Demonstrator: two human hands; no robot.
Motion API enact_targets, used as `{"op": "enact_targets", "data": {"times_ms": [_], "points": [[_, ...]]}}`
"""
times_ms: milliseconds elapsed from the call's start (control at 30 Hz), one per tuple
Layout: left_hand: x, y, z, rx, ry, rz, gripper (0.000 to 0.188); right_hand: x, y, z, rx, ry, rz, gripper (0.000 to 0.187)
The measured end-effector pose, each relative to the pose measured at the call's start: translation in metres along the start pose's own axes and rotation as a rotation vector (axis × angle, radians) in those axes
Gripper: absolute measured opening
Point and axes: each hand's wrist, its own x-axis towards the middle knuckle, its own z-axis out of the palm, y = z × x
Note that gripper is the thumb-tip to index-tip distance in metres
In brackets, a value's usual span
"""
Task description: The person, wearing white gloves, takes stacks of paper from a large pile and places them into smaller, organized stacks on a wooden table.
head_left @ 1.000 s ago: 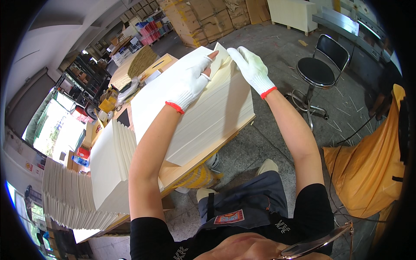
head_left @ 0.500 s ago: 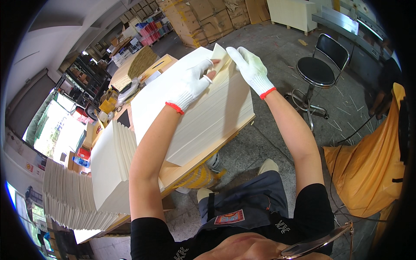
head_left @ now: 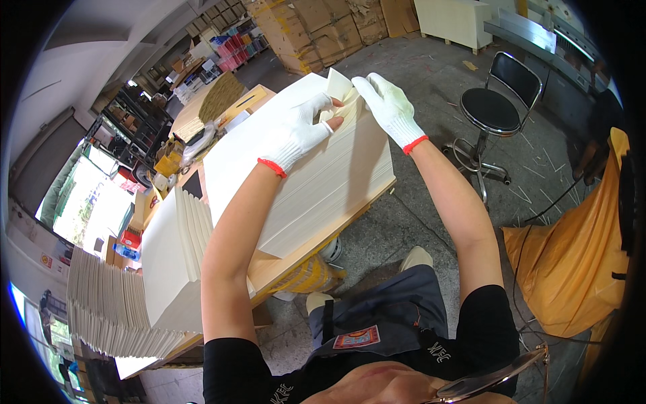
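A tall stack of large white paper sheets lies on a wooden table in front of me. Both hands wear white knit gloves with red cuffs. At the stack's far right corner my left hand, thumb and fingertip bare, pinches several top sheets, which bow up between the two. A turned-up corner of paper stands just beyond its fingers. My right hand is closed on the same corner from the right side, its fingers together; its thumb is hidden behind the paper.
More stacked sheets fan out at the left, beside another pile. A black swivel stool stands at the right, with an orange cover nearer me. Cardboard boxes fill the back. Thin strips litter the floor.
The sheets at the corner bow up more between my left thumb and fingers, and the upturned corner has shifted slightly left. My right hand is almost still.
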Motion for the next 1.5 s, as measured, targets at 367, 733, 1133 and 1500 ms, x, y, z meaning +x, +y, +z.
{"op": "enact_targets", "data": {"times_ms": [367,733,1133,1500], "points": [[0.012,-0.006,-0.001,0.143,-0.002,0.111,0.033,0.002,0.007,0.005,0.011,0.078,-0.048,0.059],[0.009,-0.003,0.001,0.113,0.049,0.111,0.039,-0.003,-0.001,0.001,0.028,0.041,0.008,0.054],[0.011,-0.001,-0.004,0.169,0.014,0.154,0.034,0.002,0.009,0.010,0.007,0.101,-0.030,0.058],[0.018,-0.022,0.008,0.062,0.129,0.251,0.037,-0.004,-0.001,0.005,0.020,0.081,0.009,0.056]]}}
